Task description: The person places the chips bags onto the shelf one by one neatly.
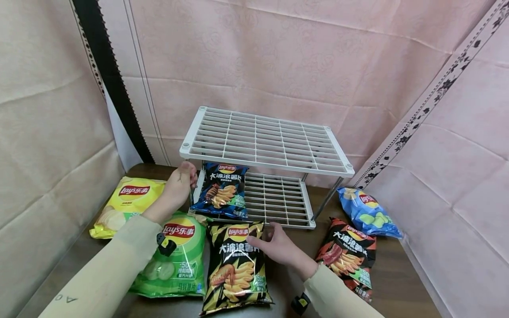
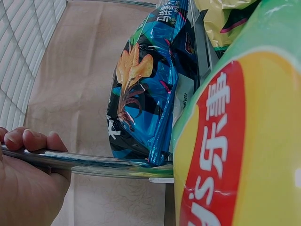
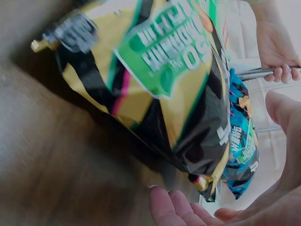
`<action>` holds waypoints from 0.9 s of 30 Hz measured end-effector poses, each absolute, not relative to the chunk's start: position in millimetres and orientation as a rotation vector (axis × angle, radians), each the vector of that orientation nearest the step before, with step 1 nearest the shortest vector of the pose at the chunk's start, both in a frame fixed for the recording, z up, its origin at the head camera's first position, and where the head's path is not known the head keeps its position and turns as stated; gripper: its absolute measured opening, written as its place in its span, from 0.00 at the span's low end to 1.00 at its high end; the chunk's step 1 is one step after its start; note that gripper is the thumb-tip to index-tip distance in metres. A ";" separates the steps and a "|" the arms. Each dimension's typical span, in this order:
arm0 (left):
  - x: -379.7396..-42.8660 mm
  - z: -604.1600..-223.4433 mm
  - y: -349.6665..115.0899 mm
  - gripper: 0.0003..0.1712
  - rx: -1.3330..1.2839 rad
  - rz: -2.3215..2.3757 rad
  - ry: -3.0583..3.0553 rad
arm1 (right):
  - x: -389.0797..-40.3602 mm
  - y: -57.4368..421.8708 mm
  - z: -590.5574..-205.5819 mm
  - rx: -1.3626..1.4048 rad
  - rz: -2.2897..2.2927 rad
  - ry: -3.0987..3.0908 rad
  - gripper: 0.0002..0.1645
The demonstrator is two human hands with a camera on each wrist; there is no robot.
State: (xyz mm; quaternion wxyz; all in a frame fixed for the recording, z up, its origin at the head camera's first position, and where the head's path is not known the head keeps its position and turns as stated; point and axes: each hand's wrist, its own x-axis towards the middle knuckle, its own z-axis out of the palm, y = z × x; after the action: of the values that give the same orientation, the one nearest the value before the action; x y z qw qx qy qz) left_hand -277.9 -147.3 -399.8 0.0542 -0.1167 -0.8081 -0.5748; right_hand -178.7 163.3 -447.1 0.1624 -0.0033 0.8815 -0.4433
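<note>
My left hand (image 1: 180, 183) grips a metal post (image 2: 103, 162) at the front left of the white two-tier rack (image 1: 262, 161), its fingers curled round the bar. A blue-black chip bag (image 1: 224, 192) stands on the lower shelf beside that post. My right hand (image 1: 278, 245) is at the upper right corner of a black-and-gold chip bag (image 1: 236, 269). In the right wrist view, the thumb and fingers are spread apart near the bag's corner. The black-and-gold bag lies in front of the rack, label up.
A green chip bag (image 1: 175, 265) lies under my left forearm, with a yellow chip bag (image 1: 135, 196) farther left. On the right are a red-black chip bag (image 1: 350, 256) and a light blue chip bag (image 1: 367, 212). Pink cloth (image 1: 286, 57) hangs behind the brown table (image 1: 397, 274).
</note>
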 end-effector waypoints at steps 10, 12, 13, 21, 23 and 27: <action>-277.4 -400.8 -150.0 0.38 -0.371 -1.735 -2.463 | -166.8 155.7 -450.9 0.040 -1.202 2.457 0.60; -278.1 -401.6 -150.3 0.38 -0.369 -1.734 -2.466 | -166.8 153.9 -453.6 0.029 -1.198 2.457 0.59; -278.2 -401.8 -150.3 0.37 -0.366 -1.734 -2.468 | -166.9 152.8 -455.2 0.030 -1.200 2.455 0.59; -279.7 -402.9 -150.3 0.37 -0.379 -1.746 -2.469 | -165.5 144.8 -468.7 0.031 -1.234 2.450 0.62; -279.9 -402.9 -150.5 0.37 -0.376 -1.750 -2.473 | -164.6 143.1 -469.5 0.025 -1.242 2.448 0.61; -280.0 -402.1 -150.9 0.37 -0.379 -1.751 -2.473 | -164.2 139.7 -469.2 -0.019 -1.292 2.426 0.53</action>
State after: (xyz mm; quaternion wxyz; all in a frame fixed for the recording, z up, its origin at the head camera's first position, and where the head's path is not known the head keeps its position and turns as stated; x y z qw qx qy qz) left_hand -280.0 -150.9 -402.1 0.0440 -0.1240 -0.8090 -0.5728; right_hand -164.2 139.7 -469.2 0.1949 -0.0067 0.8657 -0.4611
